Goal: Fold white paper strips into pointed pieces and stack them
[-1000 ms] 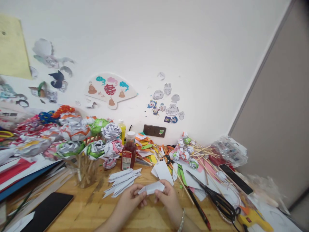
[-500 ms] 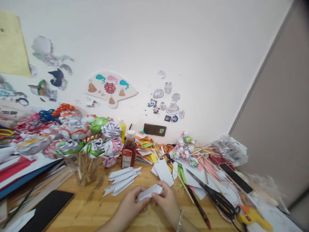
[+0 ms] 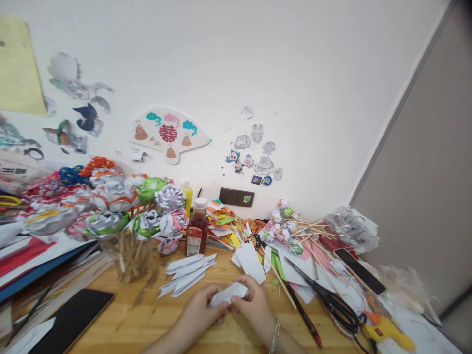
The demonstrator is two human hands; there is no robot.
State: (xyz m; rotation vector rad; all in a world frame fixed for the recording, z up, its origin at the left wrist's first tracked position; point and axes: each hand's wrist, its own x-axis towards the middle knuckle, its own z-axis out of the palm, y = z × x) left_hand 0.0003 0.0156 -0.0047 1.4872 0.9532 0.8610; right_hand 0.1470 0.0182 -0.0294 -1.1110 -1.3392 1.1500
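A small folded piece of white paper (image 3: 229,293) is held between my two hands, low in the middle of the view over the wooden table. My left hand (image 3: 207,306) pinches its left end, thumb on the near side. At the right end, my right hand (image 3: 252,301) grips it between thumb and fingers; a bracelet circles that wrist. Just beyond my left hand lies a pile of folded white paper strips (image 3: 188,275). Flat white paper pieces (image 3: 250,263) rest past my right hand.
Black scissors (image 3: 332,300), a pen (image 3: 303,314) and a yellow glue gun (image 3: 389,334) lie to the right. Paper flowers (image 3: 110,221) on sticks stand left, beside a red-brown bottle (image 3: 197,228). A black tablet-like slab (image 3: 75,319) lies front left; a phone (image 3: 360,271) rests far right.
Both hands stay in nearly the same place, still holding the paper. The folded piece is tilted slightly, with more of its face showing.
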